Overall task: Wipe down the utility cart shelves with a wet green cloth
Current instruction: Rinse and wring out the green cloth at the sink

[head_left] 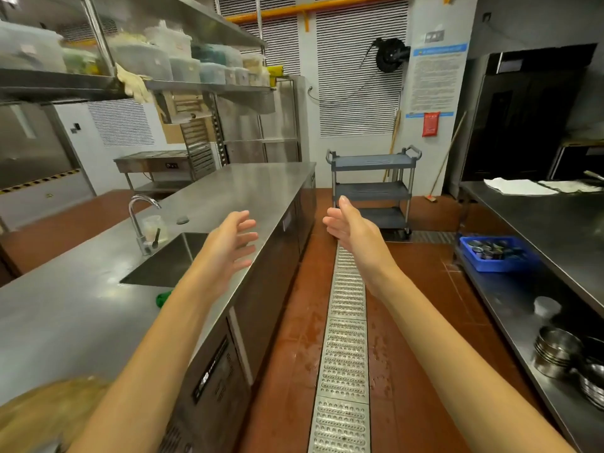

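A grey three-shelf utility cart (372, 190) stands on wheels at the far end of the aisle, against the wall. A green cloth (163, 299) lies on the steel counter beside the sink, mostly hidden behind my left forearm. My left hand (228, 245) is stretched out over the counter's edge with fingers spread and nothing in it. My right hand (351, 227) is held out over the aisle, palm turned inward, fingers straight and empty. Both hands are well short of the cart.
A long steel counter (255, 184) with a sink (170, 259) and tap (139, 220) runs along the left. A metal floor drain grate (343, 354) runs down the wet red aisle. On the right, a steel table holds a blue crate (496, 255) and stacked bowls (559, 351).
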Tool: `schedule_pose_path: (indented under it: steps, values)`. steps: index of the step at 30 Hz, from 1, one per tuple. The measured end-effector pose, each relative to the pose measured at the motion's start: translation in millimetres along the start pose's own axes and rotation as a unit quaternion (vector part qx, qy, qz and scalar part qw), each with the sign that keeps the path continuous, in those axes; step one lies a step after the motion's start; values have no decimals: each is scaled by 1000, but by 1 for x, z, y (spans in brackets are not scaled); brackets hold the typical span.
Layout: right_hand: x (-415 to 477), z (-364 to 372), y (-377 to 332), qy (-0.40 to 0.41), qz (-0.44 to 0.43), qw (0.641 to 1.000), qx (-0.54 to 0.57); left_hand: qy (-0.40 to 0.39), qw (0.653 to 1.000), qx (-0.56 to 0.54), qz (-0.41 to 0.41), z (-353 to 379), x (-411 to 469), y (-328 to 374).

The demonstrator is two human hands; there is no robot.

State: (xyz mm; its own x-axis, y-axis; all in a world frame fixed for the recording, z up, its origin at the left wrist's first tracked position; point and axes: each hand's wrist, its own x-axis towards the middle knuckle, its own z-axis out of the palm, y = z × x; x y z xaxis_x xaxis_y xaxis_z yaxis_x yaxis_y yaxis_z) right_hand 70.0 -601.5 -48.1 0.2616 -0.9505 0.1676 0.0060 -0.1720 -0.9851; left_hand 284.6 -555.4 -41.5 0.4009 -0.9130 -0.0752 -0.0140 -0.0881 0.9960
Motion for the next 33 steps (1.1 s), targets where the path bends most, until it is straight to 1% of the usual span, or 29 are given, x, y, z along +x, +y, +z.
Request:
schedule_pose_path:
  steps: [7,13,18,25,33]
  values:
    - [70,-13,12,3,-2,1000,-6,23,1000,-9,-8,15,63,-2]
    - [123,5,29,-13,9,1000,-6,35,999,-19,-14,8,117,-7]
    - [176,37,48,-27,13,999,-21,39,999,-25,-18,-10,173,-14]
    - [273,102,63,-35,-8,999,-23,45,999,-21,-12,-59,270,-13]
    - [370,164,65,-36,-10,999,-19,42,999,-20,-5,-103,368,14]
